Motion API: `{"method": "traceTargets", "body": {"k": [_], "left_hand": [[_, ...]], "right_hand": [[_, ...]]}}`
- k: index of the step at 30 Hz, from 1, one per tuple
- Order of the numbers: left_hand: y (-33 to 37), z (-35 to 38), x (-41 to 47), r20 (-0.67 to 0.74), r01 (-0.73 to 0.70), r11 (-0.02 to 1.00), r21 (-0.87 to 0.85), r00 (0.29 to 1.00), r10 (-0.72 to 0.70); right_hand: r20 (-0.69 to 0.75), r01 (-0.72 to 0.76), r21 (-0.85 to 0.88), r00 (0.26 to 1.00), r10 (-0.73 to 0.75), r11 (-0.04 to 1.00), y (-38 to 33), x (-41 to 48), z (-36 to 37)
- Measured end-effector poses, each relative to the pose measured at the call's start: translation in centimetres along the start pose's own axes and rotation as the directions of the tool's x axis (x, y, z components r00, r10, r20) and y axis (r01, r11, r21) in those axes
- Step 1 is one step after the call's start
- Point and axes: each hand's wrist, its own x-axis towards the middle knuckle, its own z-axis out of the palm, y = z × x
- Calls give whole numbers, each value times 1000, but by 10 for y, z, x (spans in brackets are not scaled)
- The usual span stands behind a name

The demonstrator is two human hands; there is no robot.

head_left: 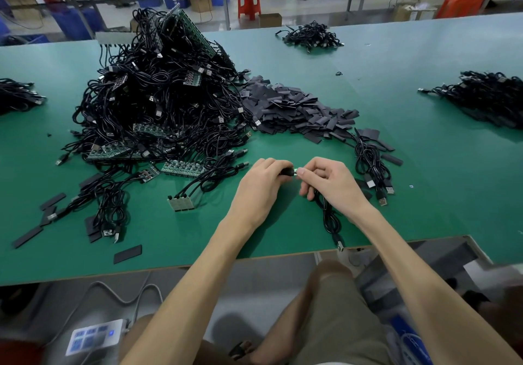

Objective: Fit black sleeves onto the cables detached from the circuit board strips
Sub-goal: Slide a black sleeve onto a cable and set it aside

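My left hand (259, 187) grips a black sleeve (285, 172) between curled fingers just above the green table (198, 237). My right hand (329, 182) pinches the small board end of a black cable (329, 217), which meets the sleeve between my two hands. The cable loops down under my right wrist, and its USB plug (340, 245) lies at the table's front edge. A heap of flat black sleeves (294, 109) lies behind my hands. Left of it rises a big pile of cables on circuit board strips (158, 104).
A short board strip (181, 203) with three cables lies left of my left hand. Loose sleeves (127, 253) are scattered at the front left. A bundle of cables (373, 166) lies right of my right hand. More cable piles sit at the far back (311, 36), right (486, 95) and left (17, 95).
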Motion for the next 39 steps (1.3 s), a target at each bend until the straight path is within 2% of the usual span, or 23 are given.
{"method": "traceTargets", "body": {"k": [4,16,29,35,39], "left_hand": [[-2,0,0,-26,12,1000,-29,1000,-13],[-1,2,-3,-1,-80,995,56,997,80],[1,2,-4,30,-140,987,81,990,138],[-4,0,2,-52,15,995,-101,998,-20],[-7,0,1,-51,14,987,-161,998,-22]], "right_hand": [[7,8,-36,1000,-7,999,0,0,0],[34,32,-131,999,-27,991,4,1,1],[50,11,-68,999,-8,998,1,0,-1],[32,15,4,999,-15,1000,-2,1,-1],[38,10,12,999,-10,1000,-2,1,-2]]}}
